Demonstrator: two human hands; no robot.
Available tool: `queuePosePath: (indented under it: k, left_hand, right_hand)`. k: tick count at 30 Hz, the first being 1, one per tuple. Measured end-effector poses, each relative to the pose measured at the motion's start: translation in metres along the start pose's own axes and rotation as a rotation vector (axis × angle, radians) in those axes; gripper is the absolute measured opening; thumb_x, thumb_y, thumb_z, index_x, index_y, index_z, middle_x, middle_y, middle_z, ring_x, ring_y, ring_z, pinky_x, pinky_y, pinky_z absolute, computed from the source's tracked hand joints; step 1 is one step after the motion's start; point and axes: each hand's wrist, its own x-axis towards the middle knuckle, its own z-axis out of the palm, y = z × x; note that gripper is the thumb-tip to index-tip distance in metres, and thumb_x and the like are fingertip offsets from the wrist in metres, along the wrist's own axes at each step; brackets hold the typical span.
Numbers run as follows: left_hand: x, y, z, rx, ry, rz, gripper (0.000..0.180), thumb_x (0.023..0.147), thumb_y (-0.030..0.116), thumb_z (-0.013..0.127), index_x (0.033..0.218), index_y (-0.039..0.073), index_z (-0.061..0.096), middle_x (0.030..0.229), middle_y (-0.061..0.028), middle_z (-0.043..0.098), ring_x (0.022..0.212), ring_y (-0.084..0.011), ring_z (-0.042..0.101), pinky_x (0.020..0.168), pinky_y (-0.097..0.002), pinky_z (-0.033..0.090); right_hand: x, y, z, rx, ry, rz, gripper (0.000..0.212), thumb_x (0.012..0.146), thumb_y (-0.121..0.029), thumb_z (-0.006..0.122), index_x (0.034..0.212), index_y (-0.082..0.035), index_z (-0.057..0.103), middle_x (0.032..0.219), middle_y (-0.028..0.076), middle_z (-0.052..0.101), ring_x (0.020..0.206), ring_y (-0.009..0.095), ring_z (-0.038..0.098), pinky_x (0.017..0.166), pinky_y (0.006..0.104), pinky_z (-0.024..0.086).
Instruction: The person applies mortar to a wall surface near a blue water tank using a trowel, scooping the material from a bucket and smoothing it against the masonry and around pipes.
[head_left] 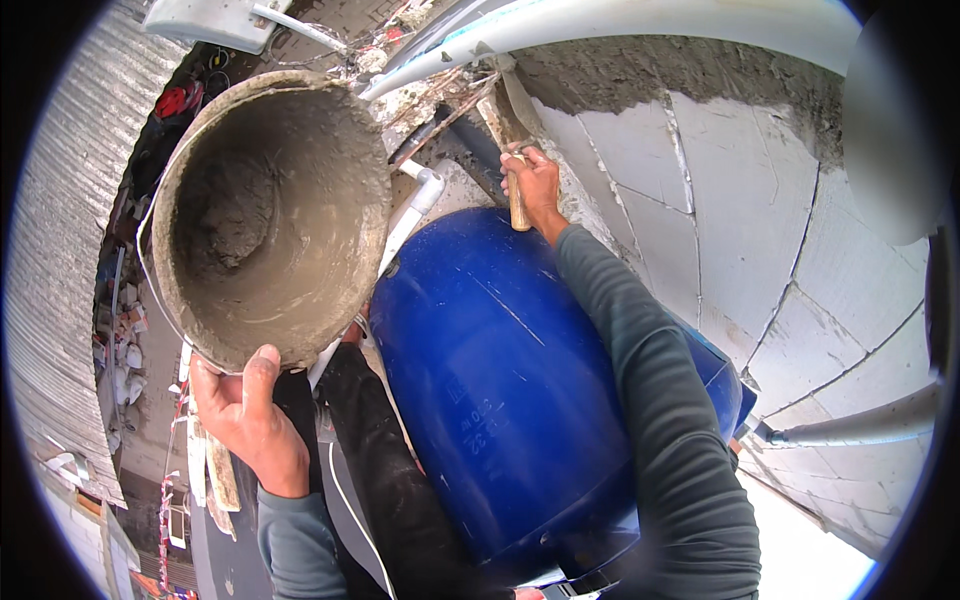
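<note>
Mortar bucket point(270, 215) fills the frame at 10 o'clock, tipped so its round mouth faces the camera; grey mortar coats its inner wall and rim, and a darker lump sits deep inside at the bottom. The left hand point(245, 415) grips its lower rim at 7 o'clock, thumb pressed over the edge and fingers curled behind, closed firmly on the bucket.

Below centre, a big blue plastic drum point(500, 390) lies between both arms, glossy, with faint raised lettering moulded into its side toward 6 o'clock; no paper label shows on it.

At 12 o'clock the right hand point(532, 185) is closed round the wooden handle of a trowel point(505, 125), whose blade points up at the mortar-smeared top of a wall of pale grey blocks point(740, 210) running from 1 to 4 o'clock. The grey sleeve point(660, 400) of that arm crosses over the drum.

A white pipe point(415, 205) with an elbow joint runs just beside the bucket and the drum. A larger white pipe point(620, 25) curves across the top edge. Corrugated metal sheeting point(60, 250) lines the 9 o'clock side.
</note>
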Motion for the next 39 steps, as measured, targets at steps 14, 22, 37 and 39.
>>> queuePosePath:
  k: [14,22,37,39]
  left_hand:
    - [-0.001,0.003,0.002,0.004,-0.012,0.001,0.035,0.087,0.0,0.067,0.121,0.001,0.058,0.111,-0.0054,0.064,0.096,-0.012,0.06,0.086,-0.0258,0.047]
    - [-0.002,0.003,0.003,0.013,0.001,0.007,0.035,0.088,0.001,0.067,0.122,0.002,0.059,0.109,-0.004,0.063,0.092,-0.0102,0.057,0.082,-0.0242,0.046]
    - [0.001,0.003,0.002,0.028,-0.021,0.023,0.029,0.088,0.0,0.066,0.116,0.001,0.06,0.11,-0.0051,0.063,0.097,-0.0123,0.06,0.087,-0.0264,0.049]
    - [0.002,0.004,0.001,0.055,-0.042,0.021,0.028,0.088,-0.001,0.066,0.115,0.001,0.06,0.11,-0.0054,0.063,0.097,-0.0123,0.06,0.087,-0.0268,0.05]
  right_hand:
    - [0.009,-0.004,0.003,0.138,-0.06,0.099,0.014,0.093,-0.012,0.07,0.104,-0.004,0.064,0.074,0.007,0.064,0.055,0.015,0.06,0.047,0.0302,0.049]
    - [0.031,-0.014,-0.008,0.172,-0.129,0.158,0.016,0.092,-0.015,0.07,0.098,-0.003,0.061,0.074,0.011,0.064,0.054,0.017,0.06,0.046,0.0314,0.049]
    - [0.032,-0.07,-0.02,0.188,-0.132,0.269,0.022,0.091,-0.013,0.072,0.103,-0.002,0.056,0.074,0.013,0.063,0.054,0.02,0.059,0.045,0.0347,0.048]
    - [0.035,-0.071,-0.03,0.184,-0.121,0.278,0.022,0.091,-0.013,0.072,0.102,-0.002,0.056,0.074,0.013,0.063,0.054,0.02,0.059,0.045,0.0344,0.048]
